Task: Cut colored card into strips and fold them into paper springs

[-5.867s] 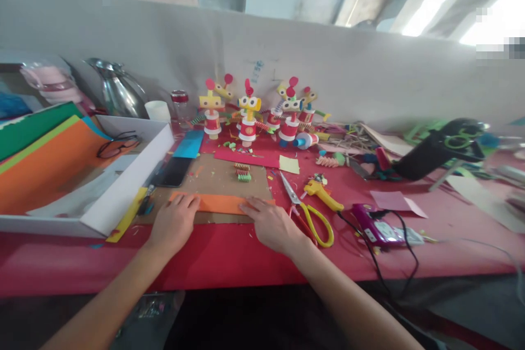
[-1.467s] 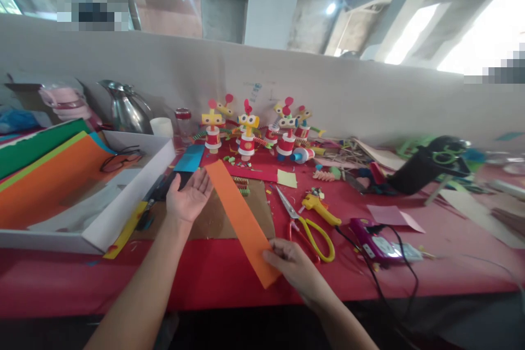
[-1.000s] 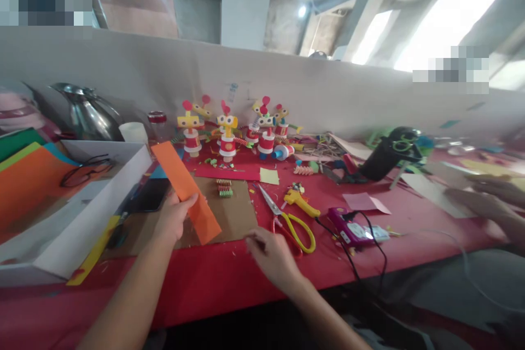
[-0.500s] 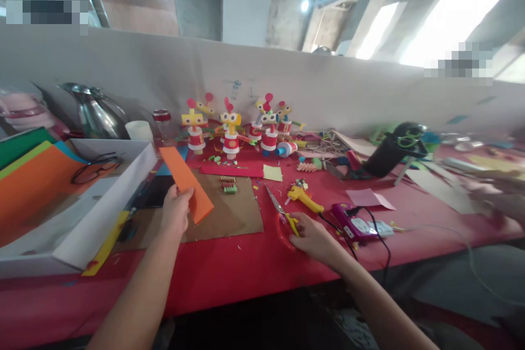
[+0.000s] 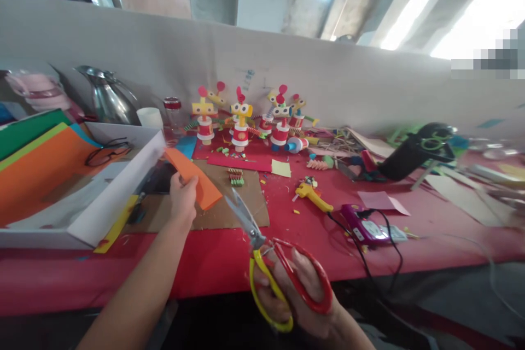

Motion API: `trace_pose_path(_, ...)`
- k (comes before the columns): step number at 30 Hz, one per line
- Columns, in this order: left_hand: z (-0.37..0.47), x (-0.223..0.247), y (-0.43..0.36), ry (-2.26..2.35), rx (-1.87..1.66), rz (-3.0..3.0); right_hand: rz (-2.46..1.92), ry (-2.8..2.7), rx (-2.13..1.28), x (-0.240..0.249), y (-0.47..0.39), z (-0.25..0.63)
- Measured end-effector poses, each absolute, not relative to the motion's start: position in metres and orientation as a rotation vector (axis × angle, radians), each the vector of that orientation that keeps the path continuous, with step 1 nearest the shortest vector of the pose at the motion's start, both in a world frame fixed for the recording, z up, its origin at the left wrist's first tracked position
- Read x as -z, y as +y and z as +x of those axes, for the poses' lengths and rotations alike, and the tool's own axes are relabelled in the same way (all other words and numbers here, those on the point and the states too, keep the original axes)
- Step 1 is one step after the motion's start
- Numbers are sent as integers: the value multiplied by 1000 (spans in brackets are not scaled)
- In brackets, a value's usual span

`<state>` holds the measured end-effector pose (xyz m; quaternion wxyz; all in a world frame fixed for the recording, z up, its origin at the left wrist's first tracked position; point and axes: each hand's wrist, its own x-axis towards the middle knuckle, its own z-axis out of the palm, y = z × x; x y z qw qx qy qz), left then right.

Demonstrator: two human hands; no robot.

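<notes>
Pinched in my left hand [image 5: 184, 197] is a strip of orange paper [image 5: 200, 183], tilted above a brown cardboard sheet [image 5: 250, 208]. My right hand [image 5: 303, 290] has its fingers through the loops of a pair of scissors [image 5: 256, 238] with one yellow and one red handle. The blades point up and left toward the orange strip, slightly parted and apart from the paper. Small folded paper springs [image 5: 235, 176] lie on the cardboard. Behind it are a red paper strip [image 5: 240, 163] and a pale yellow paper square [image 5: 281, 168].
Several paper-cup figures [image 5: 241, 126] stand along the back. A white box [image 5: 118, 191] with coloured paper and glasses is at left, near a steel jug [image 5: 109, 98]. To the right lie a yellow glue gun [image 5: 314, 197], a purple power strip [image 5: 365, 224] with cables and a black container [image 5: 414, 153].
My right hand has lifted the scissors off the table, drawn them nearer and slipped its fingers into the loops. The orange strip stays in my left hand. The whole view has shifted slightly.
</notes>
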<state>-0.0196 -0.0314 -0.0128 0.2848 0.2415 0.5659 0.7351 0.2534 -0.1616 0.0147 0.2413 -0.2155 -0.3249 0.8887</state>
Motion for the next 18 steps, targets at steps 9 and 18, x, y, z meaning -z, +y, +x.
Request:
trace_pose_path(9,-18,10,-32,1526,-1963,641,-582,-772,-2533,-10,-169,242)
trace_pose_path(18,-15,9,-33,1464,-1958,716,-520,-646,-2572,-10,-153,228)
